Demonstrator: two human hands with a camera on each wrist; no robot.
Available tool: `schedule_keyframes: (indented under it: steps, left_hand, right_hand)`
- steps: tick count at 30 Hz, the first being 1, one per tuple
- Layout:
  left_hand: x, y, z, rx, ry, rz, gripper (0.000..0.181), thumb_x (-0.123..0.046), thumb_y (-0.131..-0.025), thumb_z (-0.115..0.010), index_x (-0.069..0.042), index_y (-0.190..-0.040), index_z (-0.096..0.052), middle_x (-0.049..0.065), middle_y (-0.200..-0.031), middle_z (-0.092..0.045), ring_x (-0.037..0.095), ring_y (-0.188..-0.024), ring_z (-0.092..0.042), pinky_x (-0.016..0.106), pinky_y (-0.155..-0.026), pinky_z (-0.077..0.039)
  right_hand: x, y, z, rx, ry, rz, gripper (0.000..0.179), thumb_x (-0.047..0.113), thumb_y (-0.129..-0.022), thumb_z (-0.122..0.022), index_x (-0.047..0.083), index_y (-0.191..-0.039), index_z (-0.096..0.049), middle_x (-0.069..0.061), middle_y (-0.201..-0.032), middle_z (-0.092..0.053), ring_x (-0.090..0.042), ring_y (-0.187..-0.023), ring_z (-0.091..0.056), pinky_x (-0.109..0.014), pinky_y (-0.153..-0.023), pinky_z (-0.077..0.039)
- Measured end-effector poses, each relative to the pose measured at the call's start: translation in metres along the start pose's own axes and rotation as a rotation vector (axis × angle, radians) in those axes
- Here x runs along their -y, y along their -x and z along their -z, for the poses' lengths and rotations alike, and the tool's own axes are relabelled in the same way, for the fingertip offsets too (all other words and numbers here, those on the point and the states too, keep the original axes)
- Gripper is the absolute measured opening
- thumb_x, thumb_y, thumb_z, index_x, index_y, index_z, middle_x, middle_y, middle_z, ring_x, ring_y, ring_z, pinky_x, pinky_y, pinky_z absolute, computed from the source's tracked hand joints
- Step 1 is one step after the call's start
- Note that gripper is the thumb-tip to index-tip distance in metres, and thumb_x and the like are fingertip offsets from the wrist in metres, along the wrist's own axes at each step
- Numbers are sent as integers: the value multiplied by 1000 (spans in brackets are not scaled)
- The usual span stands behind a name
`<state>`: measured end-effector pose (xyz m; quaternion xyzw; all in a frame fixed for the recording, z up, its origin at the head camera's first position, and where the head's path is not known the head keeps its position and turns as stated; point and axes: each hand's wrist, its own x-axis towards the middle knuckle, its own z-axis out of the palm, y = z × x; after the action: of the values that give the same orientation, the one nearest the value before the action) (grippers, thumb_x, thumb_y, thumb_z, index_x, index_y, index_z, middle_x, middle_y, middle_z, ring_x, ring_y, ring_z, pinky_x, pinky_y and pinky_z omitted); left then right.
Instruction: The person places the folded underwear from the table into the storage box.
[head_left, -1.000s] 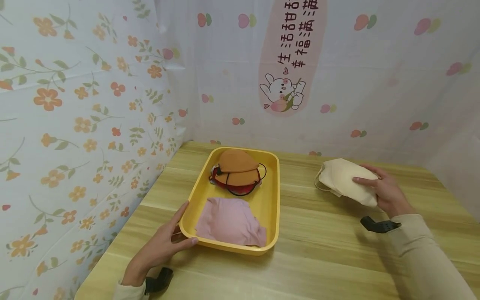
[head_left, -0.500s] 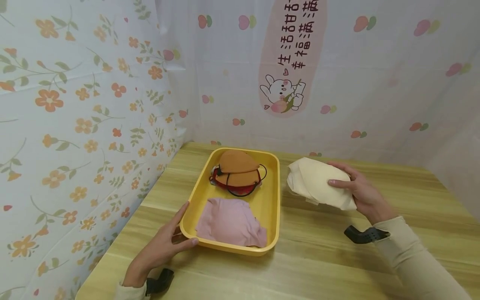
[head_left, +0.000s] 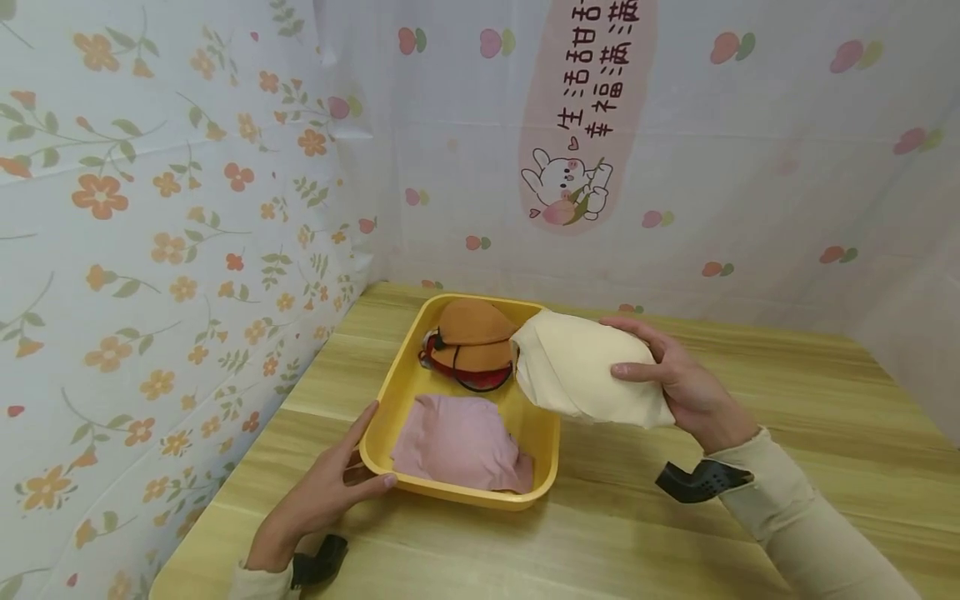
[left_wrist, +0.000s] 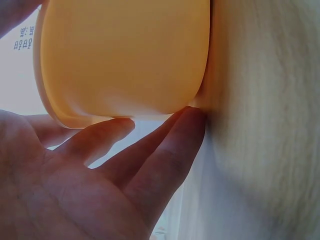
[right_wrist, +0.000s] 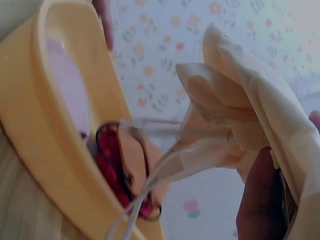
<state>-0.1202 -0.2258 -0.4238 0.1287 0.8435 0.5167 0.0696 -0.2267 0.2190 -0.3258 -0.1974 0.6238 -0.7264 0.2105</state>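
Observation:
A cream cloth face mask [head_left: 585,367] with pale cords [right_wrist: 145,190] hangs over the right rim of the yellow tray [head_left: 551,467]. My right hand [head_left: 675,375] pinches its right end, thumb on the near face and fingers behind. My left hand [head_left: 322,492] touches the tray's near left corner, its fairly straight fingers along the side wall and its thumb at the front rim. Inside the tray, an orange mask [head_left: 476,333] with black cords lies on a red one [head_left: 480,379] at the back. A folded pink cloth piece [head_left: 461,442] lies in front.
The tray stands on a wood-grain table [head_left: 600,533]. A flowered sheet [head_left: 172,250] closes off the left side, and a printed curtain [head_left: 450,150] hangs behind. Black wrist mounts [head_left: 701,482] stick out from both sleeves.
My right hand has carried the cream mask leftward from the table's right side to over the tray's edge. The left hand, the tray and its contents have stayed put.

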Motion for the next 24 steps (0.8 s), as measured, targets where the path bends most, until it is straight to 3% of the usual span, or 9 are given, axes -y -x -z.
schedule_keyframes:
  steps: [5,24]
  left_hand:
    - [1,0,0,-1,-2,-1,96,-24,-94,-71,-13,-164,-5,32,-161,-24,45,-132,-54,40,-101,-57]
    - [1,-1,1,11,0,0,96,-26,-95,-71,-14,-164,-5,32,-160,-27,44,-133,-54,43,-102,-56]
  right_hand:
    - [-1,-7,-17,51,25,-20,59,-4,-98,-55,20,-150,-41,-2,-131,-53,-15,-100,-71,-32,-81,-64]
    - [-33,-42,-71,107,62,-153,59,3,-91,-68,14,-146,-47,-4,-126,-56,-18,-98,-70,-33,-79,-64]
